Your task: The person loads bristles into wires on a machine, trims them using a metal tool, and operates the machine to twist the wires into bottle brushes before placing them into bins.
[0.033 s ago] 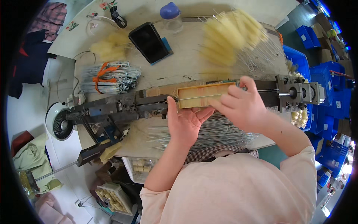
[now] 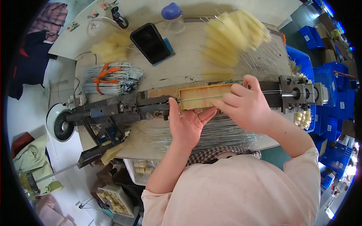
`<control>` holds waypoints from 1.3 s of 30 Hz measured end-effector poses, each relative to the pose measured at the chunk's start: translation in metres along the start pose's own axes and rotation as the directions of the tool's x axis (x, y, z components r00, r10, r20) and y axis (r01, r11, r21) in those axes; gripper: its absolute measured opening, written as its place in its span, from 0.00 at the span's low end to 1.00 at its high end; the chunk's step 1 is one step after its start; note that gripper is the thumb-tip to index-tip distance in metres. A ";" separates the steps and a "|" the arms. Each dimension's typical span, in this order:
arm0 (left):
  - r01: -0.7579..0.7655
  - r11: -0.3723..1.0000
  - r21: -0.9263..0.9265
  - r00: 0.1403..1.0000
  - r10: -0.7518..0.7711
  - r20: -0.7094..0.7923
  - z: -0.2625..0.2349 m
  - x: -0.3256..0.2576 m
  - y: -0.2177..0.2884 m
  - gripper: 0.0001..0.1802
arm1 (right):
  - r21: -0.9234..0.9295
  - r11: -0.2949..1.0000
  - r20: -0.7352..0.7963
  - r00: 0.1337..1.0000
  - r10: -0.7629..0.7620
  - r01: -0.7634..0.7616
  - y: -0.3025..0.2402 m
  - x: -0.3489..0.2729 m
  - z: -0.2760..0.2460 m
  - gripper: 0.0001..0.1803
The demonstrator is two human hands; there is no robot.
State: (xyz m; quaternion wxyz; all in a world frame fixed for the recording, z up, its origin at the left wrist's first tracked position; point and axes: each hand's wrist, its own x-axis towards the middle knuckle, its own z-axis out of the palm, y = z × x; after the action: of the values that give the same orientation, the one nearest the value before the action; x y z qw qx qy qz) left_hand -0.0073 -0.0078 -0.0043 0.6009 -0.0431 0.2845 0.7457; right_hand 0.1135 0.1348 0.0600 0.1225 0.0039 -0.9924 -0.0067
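A shallow wooden tray [image 2: 203, 91] of pale yellow bristle fibres sits in the middle of a long dark metal machine [image 2: 103, 105]. A thin wire [image 2: 271, 92] runs lengthwise over the fibres and on to the metal blocks at the right. My left hand [image 2: 188, 126] is palm up with fingers spread at the tray's near side, its thumb raised beside the machine's dark jaw. Over the tray's right end, my right hand [image 2: 241, 103] has its fingers curled down at the fibres and wire. What lies between those fingertips is hidden.
Many loose wires [image 2: 226, 133] lie on the near table. An orange-tied wire bundle [image 2: 113, 78] rests at left. Behind are a phone [image 2: 151, 43], a lidded jar [image 2: 173, 19] and yellow brushes [image 2: 233, 34]. A small fan [image 2: 62, 122] stands left; blue bins [image 2: 330, 86] are stacked right.
My right hand has shifted very slightly over the tray's right end. My left hand looks the same.
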 end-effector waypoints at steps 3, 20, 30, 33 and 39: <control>0.011 1.000 -0.007 1.000 -0.011 0.010 0.002 -0.003 0.001 0.45 | 0.127 0.992 0.043 0.999 0.009 -0.015 0.012 0.010 -0.005 0.14; -0.009 0.972 0.236 0.995 0.032 -0.094 0.000 0.001 -0.005 0.22 | 0.092 0.996 0.037 0.999 0.003 -0.006 0.046 -0.023 -0.007 0.16; -0.061 0.984 0.167 0.991 0.080 -0.107 0.015 -0.001 -0.001 0.33 | 0.065 0.998 -0.022 1.000 0.015 -0.013 0.048 -0.027 -0.007 0.18; -0.046 0.994 0.096 0.997 0.052 -0.061 0.010 -0.001 0.000 0.34 | 0.085 0.996 -0.011 1.000 -0.014 0.015 0.046 -0.023 -0.004 0.19; 0.014 0.991 -0.135 1.000 -0.015 -0.005 0.004 -0.002 0.003 0.38 | 0.352 0.929 -0.093 0.992 -0.087 0.115 0.030 -0.013 -0.013 0.17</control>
State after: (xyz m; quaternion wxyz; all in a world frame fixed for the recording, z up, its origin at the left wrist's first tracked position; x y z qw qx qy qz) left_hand -0.0084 -0.0080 0.0011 0.6012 -0.0880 0.2348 0.7587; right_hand 0.1295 0.1652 0.0701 0.1567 0.0773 -0.9703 0.1672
